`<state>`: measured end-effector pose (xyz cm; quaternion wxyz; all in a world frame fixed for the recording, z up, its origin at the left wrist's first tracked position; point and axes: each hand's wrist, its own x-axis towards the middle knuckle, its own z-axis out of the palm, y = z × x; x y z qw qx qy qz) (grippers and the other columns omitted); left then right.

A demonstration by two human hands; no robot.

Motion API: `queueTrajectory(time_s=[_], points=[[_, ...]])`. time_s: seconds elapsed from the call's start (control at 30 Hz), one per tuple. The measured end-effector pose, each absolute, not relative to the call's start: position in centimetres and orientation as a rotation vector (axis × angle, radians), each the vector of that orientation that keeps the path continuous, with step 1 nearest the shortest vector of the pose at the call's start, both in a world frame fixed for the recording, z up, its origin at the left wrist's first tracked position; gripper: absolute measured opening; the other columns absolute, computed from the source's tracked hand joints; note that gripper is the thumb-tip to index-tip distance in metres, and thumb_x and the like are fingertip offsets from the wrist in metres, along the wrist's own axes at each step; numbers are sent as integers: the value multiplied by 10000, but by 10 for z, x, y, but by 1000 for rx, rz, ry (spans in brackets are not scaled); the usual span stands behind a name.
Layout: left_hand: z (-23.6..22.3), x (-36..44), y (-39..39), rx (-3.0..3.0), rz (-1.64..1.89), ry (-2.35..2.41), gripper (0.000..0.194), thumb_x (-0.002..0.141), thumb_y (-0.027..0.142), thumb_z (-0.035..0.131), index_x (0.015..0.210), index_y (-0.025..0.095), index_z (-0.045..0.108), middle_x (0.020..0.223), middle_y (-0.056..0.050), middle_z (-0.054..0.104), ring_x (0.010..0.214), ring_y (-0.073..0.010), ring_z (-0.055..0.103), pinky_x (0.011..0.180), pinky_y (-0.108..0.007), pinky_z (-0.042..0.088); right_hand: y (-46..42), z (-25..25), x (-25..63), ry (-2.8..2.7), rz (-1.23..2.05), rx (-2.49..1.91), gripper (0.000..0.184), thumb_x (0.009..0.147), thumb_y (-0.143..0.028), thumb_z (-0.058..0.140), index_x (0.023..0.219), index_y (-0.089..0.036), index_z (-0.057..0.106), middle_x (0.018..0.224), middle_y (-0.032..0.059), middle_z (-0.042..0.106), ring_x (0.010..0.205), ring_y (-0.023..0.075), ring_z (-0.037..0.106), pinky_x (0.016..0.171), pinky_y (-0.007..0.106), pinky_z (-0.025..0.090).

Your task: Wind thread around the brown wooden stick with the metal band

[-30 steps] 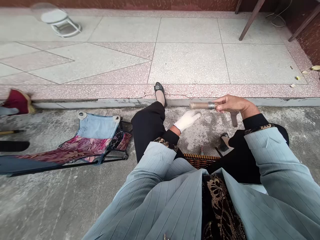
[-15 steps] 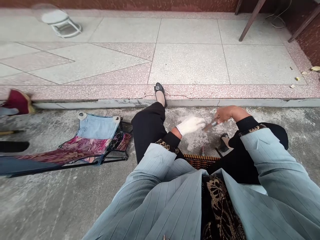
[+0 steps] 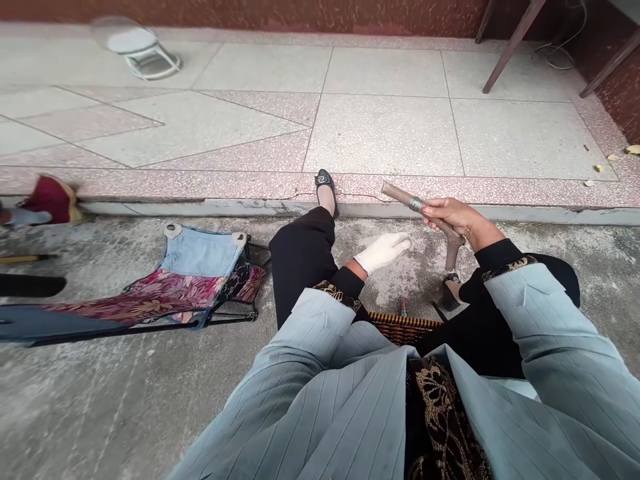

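Observation:
In my right hand (image 3: 457, 219) is a brown wooden stick (image 3: 397, 194) with a bent or forked lower end, tilted up to the left. Silvery wire (image 3: 415, 204) is coiled around it just beyond my fingertips. My left hand (image 3: 383, 253), in a white knitted glove, is below and left of the coil. Its fingers are pressed together, and a thin strand seems to run from the coil down to the gloved fingertips. Between my legs the rim of a wicker basket (image 3: 405, 323) shows, with a small slender thing (image 3: 404, 305) standing at its far edge.
On my left stands a folding recliner (image 3: 190, 283) with patterned cloth. A tiled step (image 3: 380, 133) rises in front, with a white stool (image 3: 147, 53) and wooden legs (image 3: 515, 47) on it. Another person's red shoe (image 3: 53, 200) is at far left.
The stick has swung from pointing down-left near the glove to pointing up-left, its free end now higher. My gloved left hand stays nearly in place. The view has shifted slightly.

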<state>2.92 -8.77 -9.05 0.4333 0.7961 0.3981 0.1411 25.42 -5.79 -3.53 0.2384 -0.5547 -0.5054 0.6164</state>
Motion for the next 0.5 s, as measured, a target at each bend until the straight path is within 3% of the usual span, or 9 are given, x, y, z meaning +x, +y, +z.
queueTrajectory(time_s=[0.1,0.17,0.23,0.3,0.4,0.5], points=[[-87,29,-91,2063,314,991,243,898,387,502,869,223,679,843,-45,671,849,-190,619,796,-282,443,-52,-40,249,-1634,1273,-1911,501,859,-362,597,1327,-184,591,946,102,678,721,181,579,641,294,472],[-84,26,-89,2116,290,1012,262,904,395,489,910,227,690,865,-48,682,871,-200,626,805,-285,443,-50,-40,249,-1995,986,-2149,451,829,-354,631,1262,-230,655,1016,104,686,827,227,605,684,319,465],[-81,20,-85,2141,285,1048,288,910,395,471,965,218,692,906,-55,692,892,-214,628,809,-294,441,-50,-39,251,-2381,936,-2233,380,789,-335,677,1156,-244,725,989,95,699,846,238,608,691,321,447],[-78,14,-80,2159,286,1082,315,914,390,452,1017,206,686,967,-61,698,912,-225,624,813,-306,436,-53,-37,254,-2647,1349,-2050,377,768,-340,706,1124,-220,743,886,81,705,746,194,596,650,295,432],[-77,7,-74,2158,276,1089,331,920,375,430,1042,191,676,993,-53,697,896,-212,619,796,-299,436,-57,-29,263,-2580,2142,-1349,521,737,-429,744,1189,-170,711,759,38,678,591,110,517,581,252,401],[-80,8,-75,2066,292,1066,339,929,351,407,1029,155,665,953,-57,688,850,-184,613,762,-274,447,-61,-16,271,-2252,2219,-1020,578,729,-438,757,1243,-185,675,767,6,663,582,78,481,572,229,389]])
